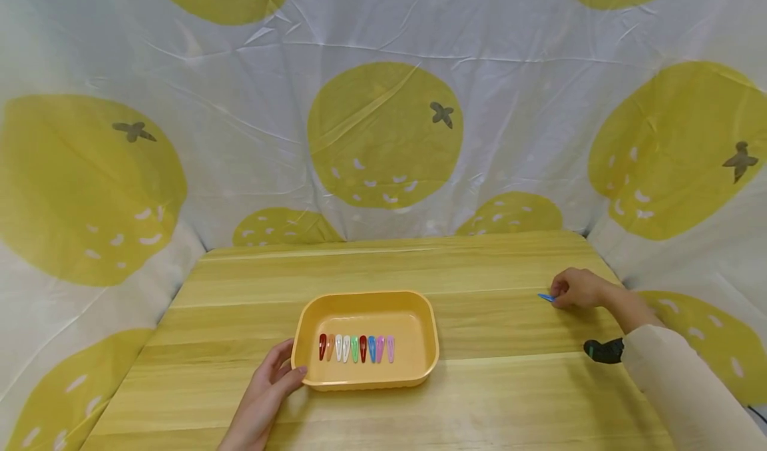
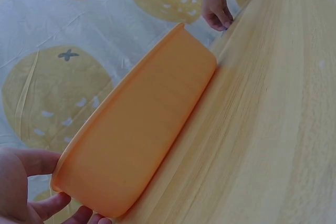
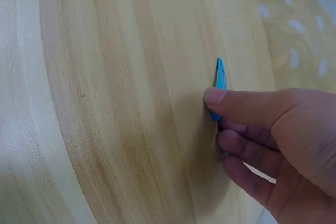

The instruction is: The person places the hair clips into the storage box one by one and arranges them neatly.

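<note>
A yellow-orange plastic tray (image 1: 368,384) stands on the table, a row of several snap hair clips in red, orange, white, green, blue, pink and purple lying on its floor. At its left front corner my left hand (image 1: 269,391) grips the rim, thumb on top and fingers along the outer wall; the left wrist view shows the tray's side (image 2: 142,124) from there. Far to the right, my right hand (image 1: 578,288) pinches a blue hair clip (image 3: 220,74) between thumb and fingers, close to the tabletop. The clip's wide end is partly covered by the thumb.
The wood-grain table (image 1: 491,384) spreads out between the tray and my right hand. Behind and at both sides hangs a white curtain (image 1: 515,118) with yellow fruit prints. A dark wrist device (image 1: 604,351) sits at my right sleeve.
</note>
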Available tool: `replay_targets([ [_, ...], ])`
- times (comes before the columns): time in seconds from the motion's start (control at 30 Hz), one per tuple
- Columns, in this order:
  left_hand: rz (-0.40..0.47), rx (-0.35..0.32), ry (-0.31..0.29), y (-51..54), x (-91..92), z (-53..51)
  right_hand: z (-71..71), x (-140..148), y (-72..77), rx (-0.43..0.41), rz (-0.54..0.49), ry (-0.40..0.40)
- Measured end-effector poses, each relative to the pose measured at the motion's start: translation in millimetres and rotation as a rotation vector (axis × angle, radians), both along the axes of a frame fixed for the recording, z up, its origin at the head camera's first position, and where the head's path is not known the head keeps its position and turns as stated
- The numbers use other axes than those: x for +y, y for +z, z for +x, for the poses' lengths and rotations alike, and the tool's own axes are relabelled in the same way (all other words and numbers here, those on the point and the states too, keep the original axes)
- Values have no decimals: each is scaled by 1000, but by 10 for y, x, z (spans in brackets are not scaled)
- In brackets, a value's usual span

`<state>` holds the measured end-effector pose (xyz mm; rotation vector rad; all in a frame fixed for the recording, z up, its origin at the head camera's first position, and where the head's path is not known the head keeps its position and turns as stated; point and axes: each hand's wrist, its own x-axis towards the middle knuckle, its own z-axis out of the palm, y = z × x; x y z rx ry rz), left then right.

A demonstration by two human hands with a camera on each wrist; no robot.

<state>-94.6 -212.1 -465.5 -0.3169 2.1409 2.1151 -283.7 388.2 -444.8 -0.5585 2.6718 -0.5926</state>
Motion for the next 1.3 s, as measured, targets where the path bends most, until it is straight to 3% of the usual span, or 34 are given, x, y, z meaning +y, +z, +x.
replay_targets([
  [0.47,-12,17,-2,-37,1,-7,6,-47,-22,30,-6,32],
  [0.73,-21,17,-1,-46,0,-15,1,-132,37,39,-96,0],
  [1.03,-3,17,-7,-4,1,-15,-79,-282,111,90,-125,31],
  [1.3,2,9,-7,-6,0,-13,-123,-464,203,86,-171,89],
])
